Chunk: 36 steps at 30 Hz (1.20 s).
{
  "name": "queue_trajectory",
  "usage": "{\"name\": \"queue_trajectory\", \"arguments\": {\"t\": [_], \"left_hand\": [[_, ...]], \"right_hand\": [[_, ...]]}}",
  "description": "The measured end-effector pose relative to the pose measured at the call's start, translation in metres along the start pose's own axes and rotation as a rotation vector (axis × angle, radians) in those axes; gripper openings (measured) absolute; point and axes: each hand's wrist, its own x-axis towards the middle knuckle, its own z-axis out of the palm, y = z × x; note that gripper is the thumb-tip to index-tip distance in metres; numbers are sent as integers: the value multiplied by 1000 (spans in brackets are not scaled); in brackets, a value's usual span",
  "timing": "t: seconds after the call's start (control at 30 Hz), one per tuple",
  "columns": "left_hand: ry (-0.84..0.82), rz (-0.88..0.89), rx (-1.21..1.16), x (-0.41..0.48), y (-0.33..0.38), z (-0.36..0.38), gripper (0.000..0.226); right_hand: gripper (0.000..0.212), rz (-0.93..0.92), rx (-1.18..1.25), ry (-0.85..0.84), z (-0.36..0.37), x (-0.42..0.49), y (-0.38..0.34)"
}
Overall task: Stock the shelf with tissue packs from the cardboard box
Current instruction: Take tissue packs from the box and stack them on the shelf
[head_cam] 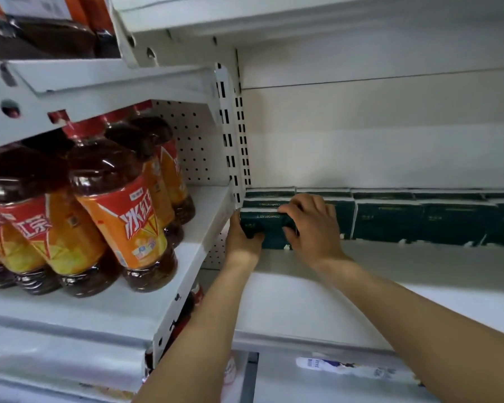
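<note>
Head | left grip (240, 239), right grip (312, 225) | curled round tissue pack (262, 221)

Both arms reached up from the bottom of the frame to the middle. The left hand (242, 238) gripped the left end of a dark green tissue pack (264, 226), and the right hand (313, 228) curled over its top and right end. The pack sat on the white shelf (390, 289), right beside the slotted upright (235, 141). A row of matching packs (419, 219) ran off behind it to the right edge. At the left of the frame, iced tea bottles (120, 213) with orange labels stood crowded on a neighbouring shelf.
</note>
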Motion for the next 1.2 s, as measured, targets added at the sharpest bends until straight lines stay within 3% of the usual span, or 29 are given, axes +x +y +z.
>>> {"name": "queue_trajectory", "arguments": {"t": [0.17,0.33,0.43,0.5,0.67,0.9,1.2], "left_hand": [[2,4,47,6,-4,2,57],[32,-18,34,-3,1,0,56],[23,-66,-7,-22,4,-2,72],[43,-61,-26,-40,4,-1,78],[127,132,-34,-112,21,24,60],[-135,278,-118,-209,52,117,32],[-588,83,-158,-349,37,236,24]], "right_hand": [[43,38,-31,-29,4,1,-1],[59,141,49,-112,-15,-15,0],[50,154,150,14,-34,-43,10],[42,177,170,10,-50,-64,20],[30,175,279,49,-95,-124,46],[17,305,369,60,-168,-211,99],[14,483,343,85,-250,-354,185]]}}
